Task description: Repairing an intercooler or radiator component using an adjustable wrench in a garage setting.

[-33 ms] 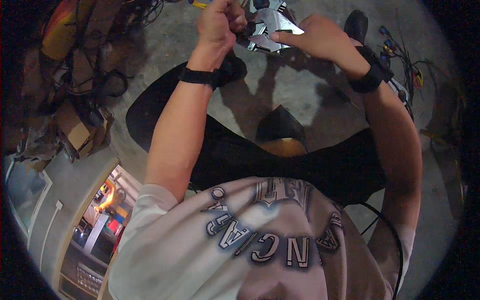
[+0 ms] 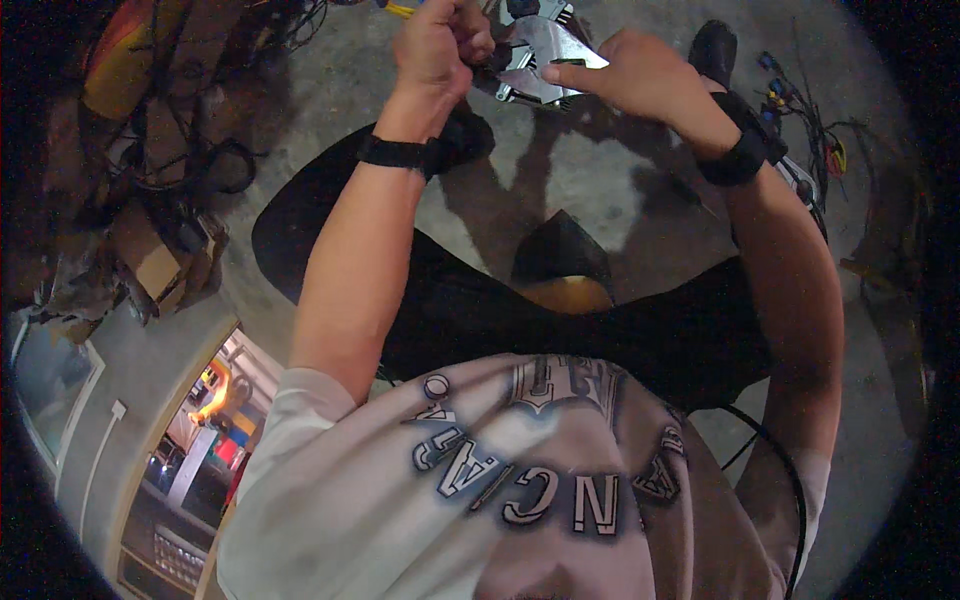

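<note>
My left hand (image 2: 438,55) is closed around what looks like a tool with a yellow-and-blue handle (image 2: 398,8) at the top edge; most of it is hidden. Just right of it is a silver metal assembly (image 2: 535,50) with curved plates and dark fittings. My right hand (image 2: 630,75) grips this assembly, thumb lying across its face. Beside my right forearm lie a cluster of cables with blue and yellow connectors (image 2: 775,90) and another silver part (image 2: 800,185), partly hidden.
I am seated low over a concrete floor (image 2: 520,180), legs bent in dark trousers. Cardboard (image 2: 155,255), black cables (image 2: 225,165) and yellow-orange items (image 2: 110,80) are piled at the left. A wall with a doorway (image 2: 190,440) shows at lower left. A thin dark tool (image 2: 690,195) lies near my right forearm.
</note>
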The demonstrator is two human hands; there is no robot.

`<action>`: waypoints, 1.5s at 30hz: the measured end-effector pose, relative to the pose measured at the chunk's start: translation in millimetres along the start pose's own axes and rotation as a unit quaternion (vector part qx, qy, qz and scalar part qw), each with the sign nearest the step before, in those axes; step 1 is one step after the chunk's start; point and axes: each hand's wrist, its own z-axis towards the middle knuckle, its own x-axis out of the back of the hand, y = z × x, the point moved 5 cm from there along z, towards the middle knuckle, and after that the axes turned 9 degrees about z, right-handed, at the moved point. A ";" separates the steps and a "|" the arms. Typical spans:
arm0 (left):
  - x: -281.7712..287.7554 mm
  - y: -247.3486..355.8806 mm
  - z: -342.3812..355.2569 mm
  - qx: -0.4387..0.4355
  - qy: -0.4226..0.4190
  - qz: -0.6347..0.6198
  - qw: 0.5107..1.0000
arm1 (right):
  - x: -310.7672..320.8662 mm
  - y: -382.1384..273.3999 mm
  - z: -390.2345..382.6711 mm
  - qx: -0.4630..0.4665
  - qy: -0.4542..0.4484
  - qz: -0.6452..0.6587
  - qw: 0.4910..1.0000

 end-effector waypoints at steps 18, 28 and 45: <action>-1.2 5.0 0.5 0.017 -0.056 -0.021 0.998 | 8.6 -3.1 -2.8 -0.033 -0.097 0.099 0.990; -12.1 4.3 -10.9 0.026 0.076 0.039 0.996 | -8.1 4.2 8.5 0.012 -0.036 0.028 0.999; -9.4 -0.9 -7.6 0.025 -0.041 0.008 0.999 | -16.9 1.3 -5.6 -0.005 -0.060 0.113 0.992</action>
